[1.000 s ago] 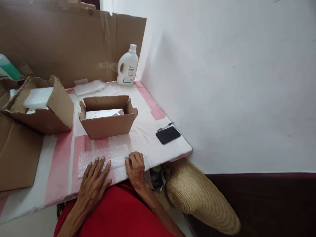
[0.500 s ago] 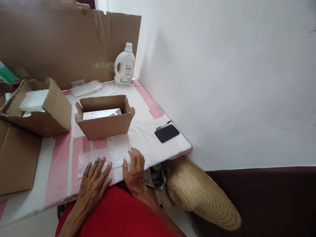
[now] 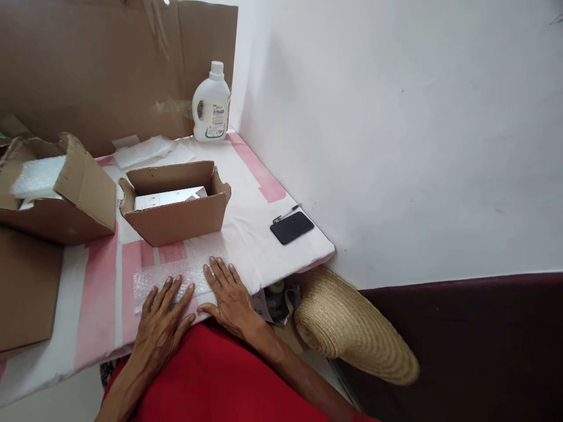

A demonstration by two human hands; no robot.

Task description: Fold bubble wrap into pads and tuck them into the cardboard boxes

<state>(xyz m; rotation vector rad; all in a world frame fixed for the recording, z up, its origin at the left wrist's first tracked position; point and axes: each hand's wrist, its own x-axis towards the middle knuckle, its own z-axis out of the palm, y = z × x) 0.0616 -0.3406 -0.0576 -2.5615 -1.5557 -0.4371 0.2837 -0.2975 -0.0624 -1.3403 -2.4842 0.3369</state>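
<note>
A sheet of bubble wrap (image 3: 169, 275) lies flat near the front edge of the pink-and-white covered table (image 3: 246, 234). My left hand (image 3: 162, 322) rests palm down on its left part, fingers spread. My right hand (image 3: 229, 296) lies flat on its right end, fingers stretched out. Just behind the sheet stands an open cardboard box (image 3: 173, 202) with a white item (image 3: 169, 197) inside.
A second open carton (image 3: 57, 187) with white foam sits at the left. A white jug (image 3: 212, 105) stands against a cardboard backdrop (image 3: 97, 70). A black phone (image 3: 292, 227) lies near the wall. A straw hat (image 3: 352, 328) hangs below the table edge.
My right hand has gone from curled at the sheet's right end to flat with fingers stretched. The view has shifted a little; my left hand stays on the sheet.
</note>
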